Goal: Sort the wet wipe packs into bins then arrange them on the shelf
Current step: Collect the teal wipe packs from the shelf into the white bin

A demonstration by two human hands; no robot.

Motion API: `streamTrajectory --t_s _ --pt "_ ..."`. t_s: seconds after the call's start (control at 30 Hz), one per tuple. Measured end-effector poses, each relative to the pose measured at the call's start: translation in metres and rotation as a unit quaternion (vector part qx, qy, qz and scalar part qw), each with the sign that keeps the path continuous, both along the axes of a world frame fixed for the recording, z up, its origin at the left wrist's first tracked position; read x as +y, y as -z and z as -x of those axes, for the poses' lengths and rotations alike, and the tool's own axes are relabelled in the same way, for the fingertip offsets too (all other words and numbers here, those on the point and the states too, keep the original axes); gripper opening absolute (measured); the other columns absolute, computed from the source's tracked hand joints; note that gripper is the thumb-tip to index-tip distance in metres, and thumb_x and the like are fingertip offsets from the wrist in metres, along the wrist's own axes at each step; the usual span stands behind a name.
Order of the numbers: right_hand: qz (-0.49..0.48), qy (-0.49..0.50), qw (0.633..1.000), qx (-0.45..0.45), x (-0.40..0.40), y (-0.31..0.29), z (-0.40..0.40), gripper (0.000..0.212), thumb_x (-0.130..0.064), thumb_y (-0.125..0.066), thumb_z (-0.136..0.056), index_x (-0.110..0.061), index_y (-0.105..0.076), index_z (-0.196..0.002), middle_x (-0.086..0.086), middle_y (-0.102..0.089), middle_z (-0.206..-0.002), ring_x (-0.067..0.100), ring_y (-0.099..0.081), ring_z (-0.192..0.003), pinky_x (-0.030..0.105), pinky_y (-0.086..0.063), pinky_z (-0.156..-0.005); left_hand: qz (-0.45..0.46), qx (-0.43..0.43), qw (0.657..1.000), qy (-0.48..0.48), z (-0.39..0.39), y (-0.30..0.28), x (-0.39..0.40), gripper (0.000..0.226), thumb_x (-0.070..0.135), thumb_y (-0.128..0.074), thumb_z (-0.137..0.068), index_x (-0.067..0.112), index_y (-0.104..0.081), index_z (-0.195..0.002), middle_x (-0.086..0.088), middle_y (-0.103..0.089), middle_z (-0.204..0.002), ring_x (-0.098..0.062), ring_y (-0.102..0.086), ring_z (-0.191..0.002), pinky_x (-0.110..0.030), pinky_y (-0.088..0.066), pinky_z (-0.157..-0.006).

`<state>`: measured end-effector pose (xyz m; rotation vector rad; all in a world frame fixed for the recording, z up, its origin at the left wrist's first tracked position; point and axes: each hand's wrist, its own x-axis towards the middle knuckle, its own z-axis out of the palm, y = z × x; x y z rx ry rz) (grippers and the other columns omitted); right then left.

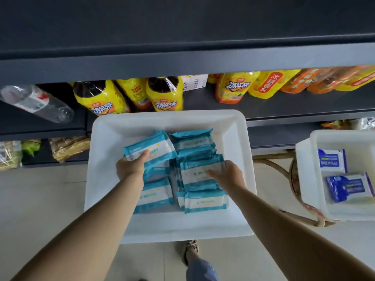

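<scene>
A large white bin [105, 159] in front of me holds several teal-and-white wet wipe packs. My left hand [130, 167] grips one tilted teal pack [156, 146] at its near edge, thumb on top, lifted a little above the others. My right hand [227, 175] holds another teal pack [197, 175] on its right side, fingers over its top. More teal packs [205, 201] lie flat below both hands. A second white bin [308, 179] at the right holds two dark blue wet wipe packs [349, 187].
A dark shelf [284, 104] behind the bins carries yellow iced-tea bottles [164, 94] and orange drink packs. An empty clear bottle [38, 102] lies at the left. The right bin rests on a rattan stool [294, 175]. My foot [190, 252] stands on the tiled floor.
</scene>
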<state>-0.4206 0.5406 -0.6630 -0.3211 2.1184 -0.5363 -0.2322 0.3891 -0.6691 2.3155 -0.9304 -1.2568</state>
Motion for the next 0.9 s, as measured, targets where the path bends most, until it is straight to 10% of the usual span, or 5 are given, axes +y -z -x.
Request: streamTrajectory --t_s 0.17,0.4,0.73,0.9 --pt "0.019 -0.047 0.998 0.035 0.002 -0.004 -0.001 0.033 -0.024 -0.07 -0.082 -0.021 -0.045 -0.103 -0.005 -0.056 -0.096 0.015 -0.058 -0.084 0.024 -0.051 -0.057 -0.022 -0.071 0.994 0.081 0.0 -0.008 -0.005 0.051 0.046 -0.077 -0.071 0.005 -0.06 -0.097 -0.009 -0.063 -0.094 -0.025 -0.061 -0.078 -0.032 -0.049 -0.067" --pt "0.064 -0.205 0.964 0.155 0.003 -0.041 0.005 0.062 -0.029 -0.065 -0.087 -0.019 -0.032 -0.138 0.0 -0.04 -0.135 0.018 -0.039 -0.121 0.036 -0.039 -0.105 0.047 -0.164 0.952 0.255 -0.016 -0.035 -0.004 0.064 0.045 -0.074 -0.074 0.006 -0.049 -0.117 -0.015 -0.058 -0.121 -0.034 -0.057 -0.108 -0.041 -0.048 -0.083" --pt "0.07 -0.34 0.873 0.342 0.045 -0.179 -0.006 0.069 -0.044 -0.057 -0.089 -0.021 -0.024 -0.145 0.003 -0.03 -0.146 0.023 -0.024 -0.135 0.038 -0.026 -0.112 0.14 -0.293 0.728 0.604 -0.045 -0.182 0.039 0.065 0.05 -0.065 -0.079 0.019 -0.044 -0.133 -0.006 -0.045 -0.13 -0.023 -0.045 -0.12 -0.033 -0.04 -0.094" --pt "0.136 -0.305 0.85 0.407 0.08 -0.278 -0.026 0.073 -0.044 -0.062 -0.086 -0.022 -0.024 -0.144 0.005 -0.029 -0.146 0.025 -0.023 -0.135 0.041 -0.026 -0.112 0.211 -0.316 0.679 0.628 -0.061 -0.28 0.087 0.065 0.049 -0.065 -0.079 0.019 -0.044 -0.133 -0.004 -0.042 -0.133 -0.023 -0.038 -0.125 -0.035 -0.039 -0.099"
